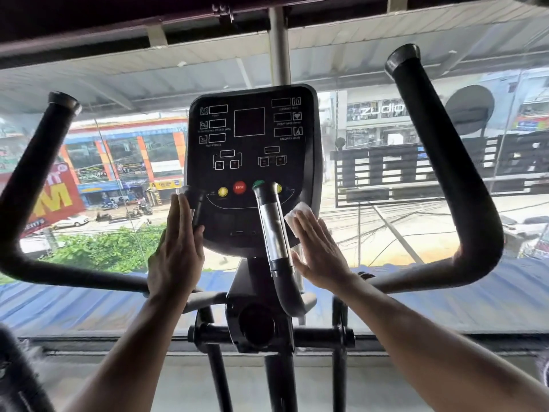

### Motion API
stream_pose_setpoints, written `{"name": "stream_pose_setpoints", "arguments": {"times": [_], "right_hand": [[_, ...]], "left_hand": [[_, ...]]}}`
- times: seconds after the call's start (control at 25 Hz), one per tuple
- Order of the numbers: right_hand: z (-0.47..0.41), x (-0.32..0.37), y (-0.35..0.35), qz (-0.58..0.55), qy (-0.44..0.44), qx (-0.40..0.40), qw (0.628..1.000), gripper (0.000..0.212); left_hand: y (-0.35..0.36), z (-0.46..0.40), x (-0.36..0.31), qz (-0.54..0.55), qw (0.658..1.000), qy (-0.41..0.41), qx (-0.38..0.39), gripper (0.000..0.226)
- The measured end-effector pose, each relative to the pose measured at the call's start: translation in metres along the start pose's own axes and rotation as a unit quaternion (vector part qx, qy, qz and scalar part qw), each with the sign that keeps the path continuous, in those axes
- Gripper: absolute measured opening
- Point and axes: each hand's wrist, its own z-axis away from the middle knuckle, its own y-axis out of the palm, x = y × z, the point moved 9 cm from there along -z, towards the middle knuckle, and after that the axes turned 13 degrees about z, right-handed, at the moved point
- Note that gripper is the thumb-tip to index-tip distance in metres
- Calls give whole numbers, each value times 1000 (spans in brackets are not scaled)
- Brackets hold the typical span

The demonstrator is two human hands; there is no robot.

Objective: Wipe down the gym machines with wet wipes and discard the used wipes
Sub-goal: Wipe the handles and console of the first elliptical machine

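— What is the person wearing on the arms?
— Nothing that shows. Both forearms are bare from the bottom edge of the view up to the wrists, with no sleeve or cuff in sight.
— Any watch, band or ring?
— None visible on the left hand [175, 257] or the right hand [320, 254]. No gloves either; the fingernails look short and unpainted.

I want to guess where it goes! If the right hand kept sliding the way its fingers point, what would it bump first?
Probably nothing soon: the right hand presses the white wet wipe against the black console panel's right edge, which continues up-left; depth is unclear.
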Motion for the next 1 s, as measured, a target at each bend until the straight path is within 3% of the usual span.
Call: {"name": "stream_pose_setpoints", "arguments": {"times": [0.2,0.4,0.64,0.8,1.0], "right_hand": [[-2,-7,1,145,-59,47,987,72],[-52,-35,0,179,56,76,979,76],[-13,32,17,146,-100,95,980,84],[-21,-10,10,56,35,42,997,77],[-67,-45,7,-118,160,-1,980,83]], "left_hand": [[0,1,0,3,1000,-6,6,65],[1,0,0,5,1000,-13,16,65],[-1,0,-1,6,1000,-4,12,64],[0,-1,-1,14,1000,2,13,63],[1,-1,3,10,1000,-9,20,63]]}}
